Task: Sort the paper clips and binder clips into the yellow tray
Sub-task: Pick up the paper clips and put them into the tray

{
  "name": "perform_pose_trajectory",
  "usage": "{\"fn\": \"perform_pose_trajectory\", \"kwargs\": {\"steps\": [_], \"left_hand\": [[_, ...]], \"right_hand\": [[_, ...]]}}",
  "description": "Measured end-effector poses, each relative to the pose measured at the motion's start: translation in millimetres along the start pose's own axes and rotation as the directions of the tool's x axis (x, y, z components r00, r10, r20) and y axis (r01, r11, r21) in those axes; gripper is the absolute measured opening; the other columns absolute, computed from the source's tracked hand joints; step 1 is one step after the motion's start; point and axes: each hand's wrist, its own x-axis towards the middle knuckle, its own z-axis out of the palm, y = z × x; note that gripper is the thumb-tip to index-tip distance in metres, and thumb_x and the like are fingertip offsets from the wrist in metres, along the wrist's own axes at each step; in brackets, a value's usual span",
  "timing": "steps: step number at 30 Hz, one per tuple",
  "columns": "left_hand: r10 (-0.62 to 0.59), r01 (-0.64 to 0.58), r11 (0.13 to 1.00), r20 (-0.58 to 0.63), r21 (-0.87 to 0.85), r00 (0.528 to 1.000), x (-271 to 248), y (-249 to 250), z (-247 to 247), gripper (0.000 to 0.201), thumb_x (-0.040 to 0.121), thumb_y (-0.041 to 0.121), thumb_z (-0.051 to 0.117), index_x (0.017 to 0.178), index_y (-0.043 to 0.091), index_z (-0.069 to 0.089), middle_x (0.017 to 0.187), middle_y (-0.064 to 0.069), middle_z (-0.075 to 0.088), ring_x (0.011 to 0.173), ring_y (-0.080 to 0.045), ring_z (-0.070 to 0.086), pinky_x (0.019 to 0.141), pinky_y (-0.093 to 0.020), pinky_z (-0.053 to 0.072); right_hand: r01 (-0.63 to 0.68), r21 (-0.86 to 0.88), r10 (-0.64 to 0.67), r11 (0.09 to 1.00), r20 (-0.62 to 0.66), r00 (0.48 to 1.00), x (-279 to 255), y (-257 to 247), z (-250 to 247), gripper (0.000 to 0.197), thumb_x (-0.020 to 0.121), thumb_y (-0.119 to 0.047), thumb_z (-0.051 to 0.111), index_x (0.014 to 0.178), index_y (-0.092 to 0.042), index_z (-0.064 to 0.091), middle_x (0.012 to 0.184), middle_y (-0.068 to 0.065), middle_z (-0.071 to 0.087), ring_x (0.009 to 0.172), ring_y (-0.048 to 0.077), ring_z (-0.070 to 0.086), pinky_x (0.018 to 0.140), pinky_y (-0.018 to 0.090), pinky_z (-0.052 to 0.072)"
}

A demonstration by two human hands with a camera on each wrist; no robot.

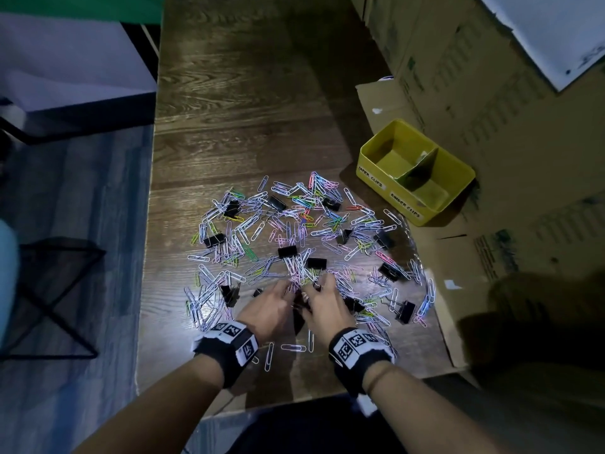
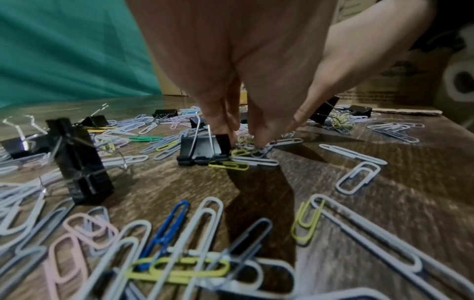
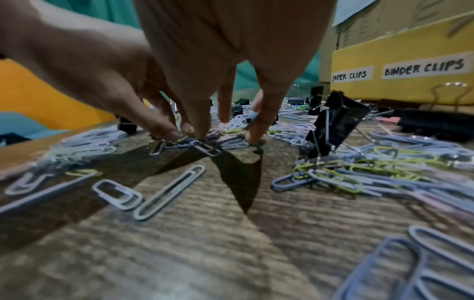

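We see the fingertips (image 3: pixel 202 130) of both hands meeting on the table at the near middle of the clip pile, pointing almost straight down onto a small knot of paper clips (image 3: pixel 205 147). The left hand (image 1: pixel 273 308) has its fingers drawn close together, thumb opposite them, tips bunched on the pale and yellow-green clips just beside a black binder clip (image 2: pixel 201 150) that lies on its side with one wire handle raised; whether a clip is actually pinched between those tips we cannot tell. The right hand (image 1: pixel 322 309) has its fingers a little more spread, index and middle pressing down on the clips and the thumb set apart to the side, and again we cannot tell if anything is lifted. Both palms arch above the wood, wrists raised, the backs of the hands facing up, and the two hands sit just beside each other, nearly touching. Each wrist carries a black band (image 1: pixel 229 344) with square printed markers, and the forearms run back toward us, splaying outward. Around the hands the pile (image 1: pixel 304 244) of coloured paper clips spreads across the dark wooden table (image 1: pixel 235 103), with black binder clips scattered through it. The yellow tray (image 1: pixel 458 178) stands well apart at the far right, on flat cardboard (image 1: pixel 465 257) next to cardboard boxes; its divider splits it into two compartments labelled PAPER CLIPS and BINDER CLIPS.
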Motion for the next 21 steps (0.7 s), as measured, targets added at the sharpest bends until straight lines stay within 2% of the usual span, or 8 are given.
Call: {"fn": "perform_pose_trajectory", "kwargs": {"steps": [2, 4, 7, 9, 11, 14, 17, 21], "left_hand": [[-0.019, 0.019, 1.0, -0.008, -0.02, 1.0, -1, -1, -4, 0.052, 0.087, 0.018, 0.051, 0.137, 0.008, 0.039, 0.15, -0.018, 0.023, 0.131, -0.037, 0.036, 0.101, -0.043, 0.044], [-0.022, 0.021, 1.0, 0.042, 0.023, 0.999, -3, 1, -8, 0.058, 0.09, 0.022, 0.05, 0.142, 0.011, 0.029, 0.152, -0.017, 0.018, 0.133, -0.036, 0.03, 0.104, -0.043, 0.041], [0.019, -0.032, 0.993, 0.11, 0.113, 0.994, -2, 1, -15, 0.051, 0.093, 0.016, 0.047, 0.141, 0.01, 0.031, 0.154, -0.013, 0.015, 0.138, -0.033, 0.02, 0.106, -0.042, 0.038], [0.073, -0.089, 0.989, 0.133, 0.122, 0.988, -1, -1, -12, 0.046, 0.092, 0.017, 0.041, 0.137, 0.005, 0.038, 0.154, -0.012, 0.014, 0.141, -0.032, 0.012, 0.105, -0.045, 0.04], [0.13, -0.152, 0.978, 0.155, 0.14, 0.979, 0, -3, -5, 0.041, 0.091, 0.015, 0.041, 0.128, 0.0, 0.047, 0.151, -0.016, 0.022, 0.142, -0.032, 0.011, 0.1, -0.047, 0.043], [0.183, -0.206, 0.963, 0.137, 0.172, 0.973, 0, -6, 1, 0.033, 0.09, 0.009, 0.048, 0.121, 0.0, 0.052, 0.141, -0.02, 0.04, 0.138, -0.032, 0.024, 0.098, -0.047, 0.044], [0.231, -0.241, 0.963, 0.088, 0.118, 0.969, -1, -11, 0, 0.027, 0.088, 0.008, 0.052, 0.114, 0.003, 0.057, 0.125, -0.015, 0.056, 0.122, -0.028, 0.047, 0.096, -0.04, 0.046], [0.222, -0.221, 0.975, 0.016, -0.032, 0.975, -1, -16, -4, 0.021, 0.087, 0.007, 0.055, 0.107, 0.009, 0.061, 0.112, -0.008, 0.064, 0.106, -0.021, 0.06, 0.092, -0.032, 0.049]], "right_hand": [[0.013, -0.1, -0.008, 0.995, 0.048, 0.999, -2, 0, 6, 0.065, 0.082, -0.033, 0.068, 0.136, -0.017, 0.036, 0.129, 0.014, 0.032, 0.114, 0.033, 0.046, 0.099, 0.044, 0.043], [0.045, -0.209, -0.024, 0.977, 0.101, 0.995, -1, 0, 8, 0.074, 0.08, -0.039, 0.069, 0.139, -0.015, 0.031, 0.129, 0.016, 0.034, 0.117, 0.034, 0.042, 0.099, 0.045, 0.04], [0.075, -0.266, -0.038, 0.961, 0.143, 0.989, 3, -3, 8, 0.064, 0.084, -0.033, 0.066, 0.136, -0.01, 0.039, 0.128, 0.018, 0.038, 0.117, 0.036, 0.044, 0.097, 0.046, 0.043], [0.098, -0.257, -0.058, 0.962, 0.157, 0.986, 3, -5, 9, 0.046, 0.086, -0.02, 0.064, 0.128, -0.006, 0.05, 0.128, 0.017, 0.041, 0.116, 0.035, 0.047, 0.095, 0.045, 0.045], [0.138, -0.247, -0.094, 0.959, 0.18, 0.979, 2, -6, 8, 0.027, 0.089, -0.005, 0.057, 0.115, -0.003, 0.06, 0.128, 0.017, 0.043, 0.113, 0.035, 0.051, 0.092, 0.044, 0.048], [0.229, -0.284, -0.167, 0.931, 0.226, 0.96, -1, -6, 3, 0.026, 0.09, 0.005, 0.047, 0.112, 0.003, 0.06, 0.126, 0.02, 0.046, 0.107, 0.035, 0.058, 0.088, 0.042, 0.051], [0.319, -0.302, -0.246, 0.898, 0.257, 0.935, -4, -7, -3, 0.024, 0.092, 0.005, 0.045, 0.111, 0.005, 0.058, 0.118, 0.022, 0.052, 0.103, 0.034, 0.06, 0.083, 0.039, 0.049], [0.277, -0.286, -0.203, 0.917, 0.261, 0.944, -2, -9, -4, 0.021, 0.095, -0.004, 0.045, 0.111, 0.004, 0.056, 0.111, 0.02, 0.058, 0.104, 0.034, 0.059, 0.08, 0.039, 0.048]]}}
